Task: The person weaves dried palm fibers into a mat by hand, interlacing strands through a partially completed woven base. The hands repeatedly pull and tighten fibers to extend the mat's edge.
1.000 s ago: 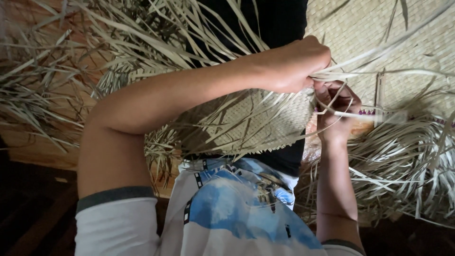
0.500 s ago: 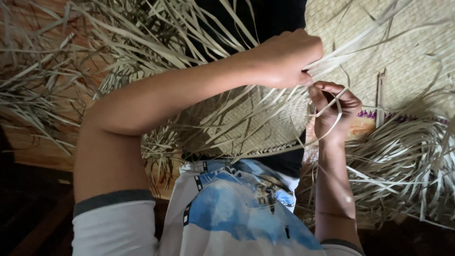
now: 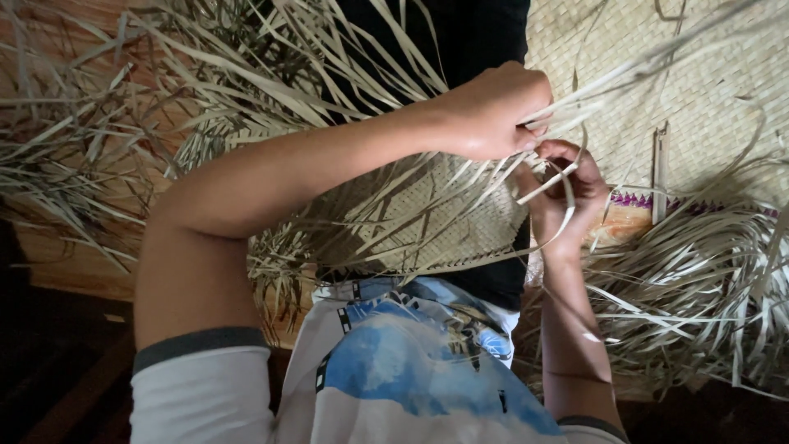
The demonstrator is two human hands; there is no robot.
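Right now both hands meet over a half-woven mat, at the frayed edge of the weave. Left hand point(image 3: 493, 111) comes in from the upper side, arm stretched across the frame, fingers curled down tight and pinching a few pale strips point(image 3: 567, 107) that run off toward the upper right. Right hand point(image 3: 567, 185) sits just below it, almost touching, fingers bent around one narrow strip point(image 3: 552, 182) that loops past the knuckles. Both hands are grasping, neither one slack.

And the small woven piece point(image 3: 427, 222) lies under the left forearm, in front of the person's lap, a tight checkered patch with loose ends fanning out of every side. Beyond the hands, top right, a larger finished mat point(image 3: 707, 90) spreads flat, with a strip of purple zigzag trim point(image 3: 649, 200) along its near border and a thin pale stick point(image 3: 659, 168) standing across that border.

Loose dry leaf strips pile up on both sides, a tangled heap point(image 3: 99, 140) on the left over a wooden floor point(image 3: 74, 263), another thick bundle point(image 3: 707, 288) on the right. Down at the bottom, a white shirt with a blue print point(image 3: 411, 370) and grey-edged sleeves.
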